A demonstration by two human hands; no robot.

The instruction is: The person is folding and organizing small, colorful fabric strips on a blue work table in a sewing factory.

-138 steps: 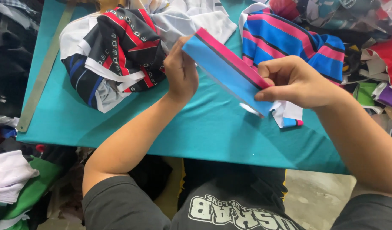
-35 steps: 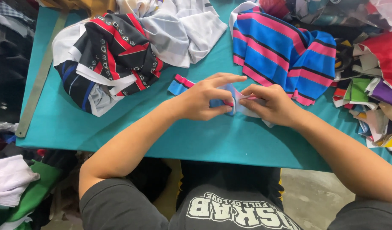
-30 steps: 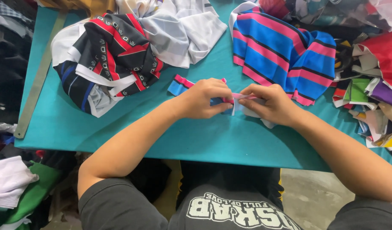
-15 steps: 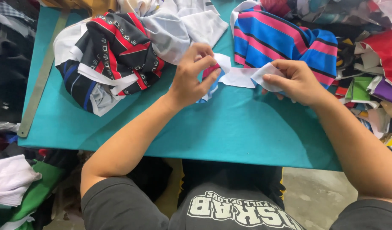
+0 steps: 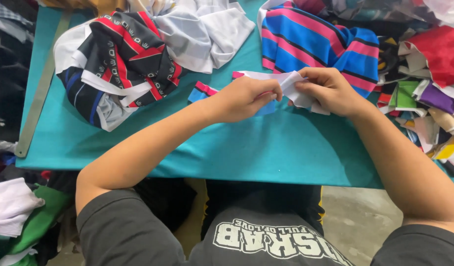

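Observation:
Both hands meet over the middle of a teal-covered table (image 5: 266, 148). My left hand (image 5: 246, 98) and my right hand (image 5: 328, 91) each pinch a small fabric piece (image 5: 286, 81), white on its upper side with a blue and pink striped face showing at its left end near the table. The piece is stretched between the two hands, just above the cloth. A blue and pink striped garment (image 5: 315, 42) lies directly behind my right hand.
A black, red and white patterned garment (image 5: 118, 59) and a white garment (image 5: 207, 29) lie at the back left. A heap of coloured scraps (image 5: 424, 83) fills the right edge. A long metal ruler (image 5: 39, 98) runs along the left edge. More clothes (image 5: 15, 212) lie below the table.
The striped piece was held up flat, then pressed down on the table under both hands. Since then it has been lifted and turned white side up, and the hands have shifted right.

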